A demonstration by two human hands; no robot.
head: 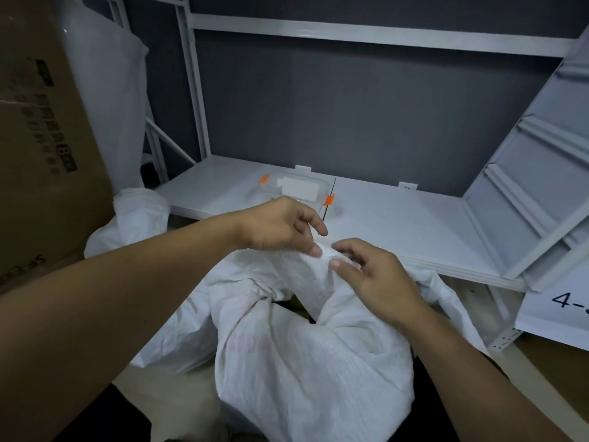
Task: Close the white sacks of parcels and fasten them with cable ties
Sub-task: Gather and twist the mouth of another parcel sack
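One sack (312, 362) pinched by left hand (280, 228), right hand (373, 275) grip; one cable tie (324, 215) in left.

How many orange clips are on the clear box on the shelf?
2. One orange clip is at the left end of the clear box, the other at its right end, just behind the left hand. Clips on the far side may be hidden.

Sack (302, 362) before shelf (414, 218); container (296, 186) on shelf; carton (38, 154) left.

The white shelf (398, 218) carries a clear lidded box (296, 188) with orange clips (329, 199).
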